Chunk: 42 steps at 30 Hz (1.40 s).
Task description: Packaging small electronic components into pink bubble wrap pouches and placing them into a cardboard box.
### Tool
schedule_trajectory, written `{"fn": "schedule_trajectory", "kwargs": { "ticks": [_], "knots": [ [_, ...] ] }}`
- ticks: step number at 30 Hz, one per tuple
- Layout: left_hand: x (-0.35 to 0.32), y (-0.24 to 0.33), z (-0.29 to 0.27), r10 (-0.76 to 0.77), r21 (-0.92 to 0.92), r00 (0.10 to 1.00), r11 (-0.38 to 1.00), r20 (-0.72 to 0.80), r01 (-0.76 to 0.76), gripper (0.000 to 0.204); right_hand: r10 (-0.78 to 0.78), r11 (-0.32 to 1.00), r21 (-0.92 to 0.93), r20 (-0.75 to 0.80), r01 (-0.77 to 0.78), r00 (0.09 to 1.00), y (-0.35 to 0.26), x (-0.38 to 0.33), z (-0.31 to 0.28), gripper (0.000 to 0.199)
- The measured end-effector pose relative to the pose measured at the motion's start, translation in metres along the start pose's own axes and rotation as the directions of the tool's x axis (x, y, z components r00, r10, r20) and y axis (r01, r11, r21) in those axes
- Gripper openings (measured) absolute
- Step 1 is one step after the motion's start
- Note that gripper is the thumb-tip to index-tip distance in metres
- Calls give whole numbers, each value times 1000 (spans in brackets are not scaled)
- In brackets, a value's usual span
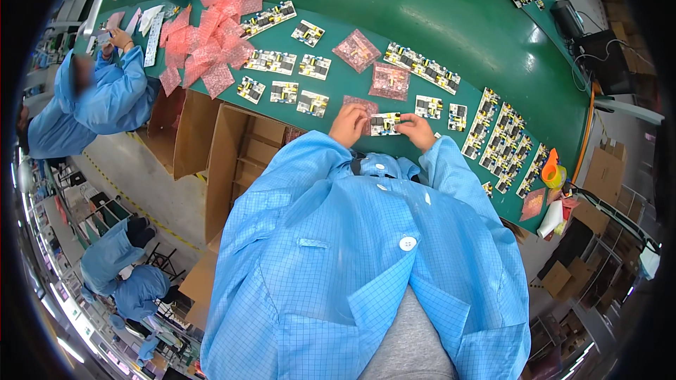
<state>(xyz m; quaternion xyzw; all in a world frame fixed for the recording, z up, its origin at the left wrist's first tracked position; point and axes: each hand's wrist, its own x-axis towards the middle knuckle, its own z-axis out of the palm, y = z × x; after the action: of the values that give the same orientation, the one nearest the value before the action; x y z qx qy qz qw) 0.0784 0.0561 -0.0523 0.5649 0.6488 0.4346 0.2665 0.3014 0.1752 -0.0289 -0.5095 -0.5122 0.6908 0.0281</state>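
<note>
While the right hand (417, 131) pinches the populated circuit board (385, 124) at three o'clock | left hand (348, 125) at nine, closure unclear | best gripped by edges

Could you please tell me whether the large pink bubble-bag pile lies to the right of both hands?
No, the pink bubble-bag pile lies on the green table, to the left of the left hand.

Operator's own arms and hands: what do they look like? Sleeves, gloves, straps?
The left sleeve and right sleeve are long, loose, light blue with a fine dark grid. The left hand and right hand are ungloved; no cable or strap shows.
</note>
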Motion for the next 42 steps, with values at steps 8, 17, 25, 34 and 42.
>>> {"fn": "schedule_trajectory", "kwargs": {
  "ticks": [8, 17, 25, 34, 42],
  "knots": [
    [4, 9, -5, 20, 49, 998, 999, 55, -22, 5, -169, 984, 66, 42, 166, 985, 19, 7, 5, 43],
    [10, 11, -6, 40, 116, 996, 992, 80, -49, 5, -132, 990, 33, -130, 138, 983, 17, 3, 26, 47],
    [13, 25, -13, 86, 118, 995, 989, 50, -91, 5, -46, 985, 161, -142, 69, 989, 22, 6, 31, 46],
    [35, 45, -24, 80, 274, 991, 960, -103, -49, 5, -133, 985, 108, -38, 137, 990, -27, 16, 28, 49],
    [49, 57, -30, 90, 260, 974, 965, -208, -34, 4, -251, 967, 10, -125, 254, 960, -60, 4, 39, 46]
  ]
}}
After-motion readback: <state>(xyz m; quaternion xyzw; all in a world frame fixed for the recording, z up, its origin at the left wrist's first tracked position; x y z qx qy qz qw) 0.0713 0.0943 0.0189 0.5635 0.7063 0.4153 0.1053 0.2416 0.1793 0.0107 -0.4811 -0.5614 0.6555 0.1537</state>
